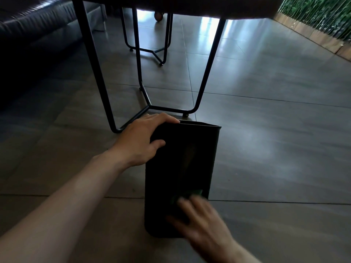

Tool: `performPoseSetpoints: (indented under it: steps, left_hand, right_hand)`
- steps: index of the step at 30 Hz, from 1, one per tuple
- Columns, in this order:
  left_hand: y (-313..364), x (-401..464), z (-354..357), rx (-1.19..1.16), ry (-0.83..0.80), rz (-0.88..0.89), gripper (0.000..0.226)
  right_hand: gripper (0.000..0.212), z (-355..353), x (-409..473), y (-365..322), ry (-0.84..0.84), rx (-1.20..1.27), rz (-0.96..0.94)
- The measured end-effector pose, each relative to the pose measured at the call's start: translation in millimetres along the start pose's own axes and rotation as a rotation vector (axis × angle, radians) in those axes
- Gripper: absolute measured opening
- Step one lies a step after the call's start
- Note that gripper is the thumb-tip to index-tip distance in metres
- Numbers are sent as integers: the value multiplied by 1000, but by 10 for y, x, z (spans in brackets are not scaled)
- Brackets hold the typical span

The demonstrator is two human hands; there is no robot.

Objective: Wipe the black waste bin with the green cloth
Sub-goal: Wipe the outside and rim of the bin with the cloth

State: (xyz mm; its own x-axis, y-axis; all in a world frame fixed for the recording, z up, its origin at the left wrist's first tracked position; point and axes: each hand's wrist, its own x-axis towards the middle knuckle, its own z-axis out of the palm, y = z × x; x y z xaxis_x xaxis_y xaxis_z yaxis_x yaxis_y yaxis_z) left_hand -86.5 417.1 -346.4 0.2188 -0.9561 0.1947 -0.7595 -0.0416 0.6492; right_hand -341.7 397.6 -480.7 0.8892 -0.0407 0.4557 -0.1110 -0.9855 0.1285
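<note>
The black waste bin [182, 164] lies tipped on its side on the tiled floor, its open mouth pointing away from me. My left hand [141, 141] grips the bin's left rim near the mouth. My right hand [201, 221], blurred by motion, presses the green cloth [187, 196] flat against the bin's upper side near its base. Only a dark green edge of the cloth shows past my fingers.
A table with thin black metal legs [204, 76] stands just beyond the bin's mouth. A dark leather sofa [32, 25] fills the upper left. A green plant wall with a wooden base [313, 33] runs along the upper right. Grey floor tiles stretch to the right.
</note>
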Motion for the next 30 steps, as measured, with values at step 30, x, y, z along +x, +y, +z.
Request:
performPoseSetpoints:
  steps: [30]
  left_hand:
    - [-42,31,47,9,-33,55,61]
  right_hand:
    - [27,-64,-11,-122,-101,89,103]
